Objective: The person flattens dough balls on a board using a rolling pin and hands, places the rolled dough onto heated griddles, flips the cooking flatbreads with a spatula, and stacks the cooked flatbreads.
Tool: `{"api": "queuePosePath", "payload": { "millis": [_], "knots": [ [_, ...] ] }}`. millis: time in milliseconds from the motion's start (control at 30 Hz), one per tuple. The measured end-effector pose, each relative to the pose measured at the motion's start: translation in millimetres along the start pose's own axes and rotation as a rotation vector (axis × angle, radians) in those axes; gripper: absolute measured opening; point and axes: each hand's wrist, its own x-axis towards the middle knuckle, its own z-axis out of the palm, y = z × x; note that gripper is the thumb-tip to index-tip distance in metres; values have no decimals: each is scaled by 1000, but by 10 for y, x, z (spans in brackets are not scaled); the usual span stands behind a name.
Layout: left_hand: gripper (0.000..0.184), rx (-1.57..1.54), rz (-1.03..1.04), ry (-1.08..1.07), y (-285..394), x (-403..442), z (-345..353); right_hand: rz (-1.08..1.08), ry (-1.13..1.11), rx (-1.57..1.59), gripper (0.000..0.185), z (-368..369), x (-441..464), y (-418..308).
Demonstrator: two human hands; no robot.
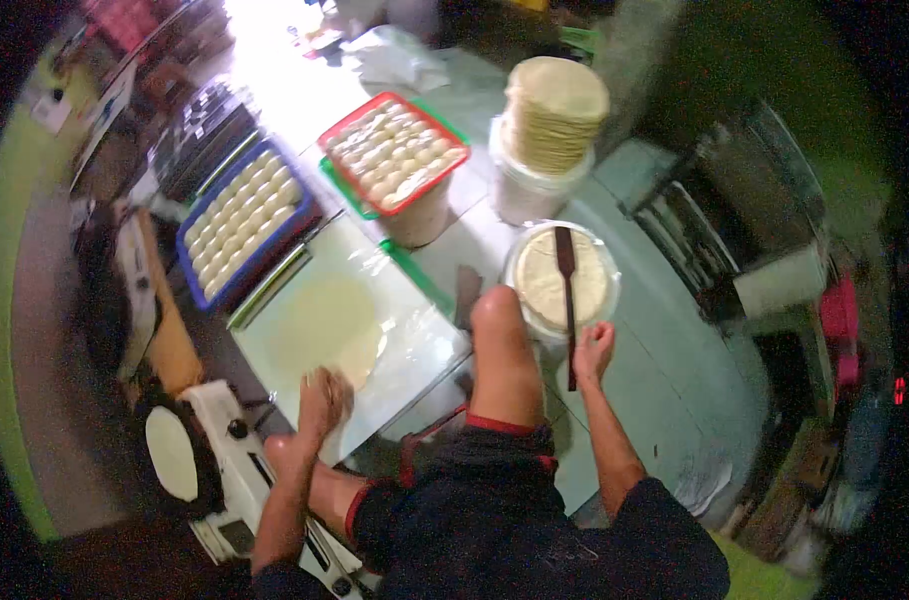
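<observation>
A thin, pale round dough sheet (324, 320) lies spread on a shiny white board (424, 345) in front of me. At its near edge is my left hand (324, 402), fingers bent down and closed on the dough's edge; the fingertips are partly hidden. My right hand (593, 352) is loosely curled right beside the handle of a dark brown spatula (566, 262), with no clear grip on it. The spatula lies across round pale flatbreads (537, 275) on top of a white bucket (615, 290).
Dough balls fill a blue tray (304, 212) and a red tray (461, 160). A tall stack of flatbreads (549, 115) tops another bucket (522, 195). A dark round pan (209, 455) with a flatbread (171, 452) sits on a white stove (236, 440) at my left.
</observation>
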Motion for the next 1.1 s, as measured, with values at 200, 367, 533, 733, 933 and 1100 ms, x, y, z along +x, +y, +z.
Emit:
{"api": "queuePosePath", "payload": {
  "millis": [200,367,533,733,933,1100],
  "knots": [
    [30,206,-82,373,-576,1232,-1442,-211,-591,440,19,527,-54,-2005],
    [31,530,-3,1042,-682,1823,-2590,-857,-905,356,16,2333,-598,-2976],
    [38,104,18,780,-310,1312,-2379,-1289,-1037,247,14,3153,-1139,-3599],
    [33,-318,-340,502,-480,481,-641,-1576,-1310,273,10,3594,-1372,-3760],
    [36,-248,-549,696,-447,602,-265,-1925,-1327,601,37,3873,-1301,-3659],
    [33,-174,-411,663,-613,643,-115,-1952,-1726,293,43,3896,-1085,-3797]
  ]
}}
